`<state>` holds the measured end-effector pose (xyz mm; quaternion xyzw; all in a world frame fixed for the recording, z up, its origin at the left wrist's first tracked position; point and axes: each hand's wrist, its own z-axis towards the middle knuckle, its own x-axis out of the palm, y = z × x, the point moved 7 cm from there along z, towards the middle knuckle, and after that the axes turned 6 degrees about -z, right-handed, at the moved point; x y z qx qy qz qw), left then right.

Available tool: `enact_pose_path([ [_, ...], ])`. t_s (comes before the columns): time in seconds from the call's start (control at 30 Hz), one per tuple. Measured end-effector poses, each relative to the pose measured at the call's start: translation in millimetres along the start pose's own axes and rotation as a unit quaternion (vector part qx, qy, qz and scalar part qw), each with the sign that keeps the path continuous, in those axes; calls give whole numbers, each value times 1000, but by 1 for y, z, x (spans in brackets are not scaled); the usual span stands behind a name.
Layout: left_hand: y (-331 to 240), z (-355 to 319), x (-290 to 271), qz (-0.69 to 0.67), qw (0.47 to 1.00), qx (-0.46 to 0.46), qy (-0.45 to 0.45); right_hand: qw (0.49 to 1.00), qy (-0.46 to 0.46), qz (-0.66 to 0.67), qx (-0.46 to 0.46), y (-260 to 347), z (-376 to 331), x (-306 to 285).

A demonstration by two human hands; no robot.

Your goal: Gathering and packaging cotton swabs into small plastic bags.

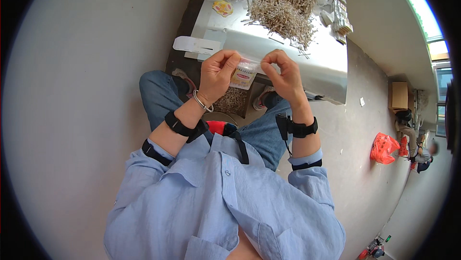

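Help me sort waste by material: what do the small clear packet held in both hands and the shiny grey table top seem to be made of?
The small clear packet, pinched between the left hand and right hand, looks like thin glossy plastic film: it is see-through and crinkles. The shiny grey table top is probably sheet metal, perhaps steel, as it shows a smooth brushed sheen with soft reflections.

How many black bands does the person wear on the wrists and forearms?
4: one on the left wrist, one at the left sleeve cuff, one on the right wrist, one at the right cuff. Sleeves may hide more.
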<state>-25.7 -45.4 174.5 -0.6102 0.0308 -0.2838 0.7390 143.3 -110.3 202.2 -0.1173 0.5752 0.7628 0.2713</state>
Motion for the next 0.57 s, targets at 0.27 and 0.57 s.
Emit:
enact_pose_path([
  [0.27,-4,-6,-5,-45,998,-52,-16,982,-24,173,76,15,-8,11],
  [0.57,-17,-12,-1,50,995,-55,73,995,-12,81,65,21,-10,23],
])
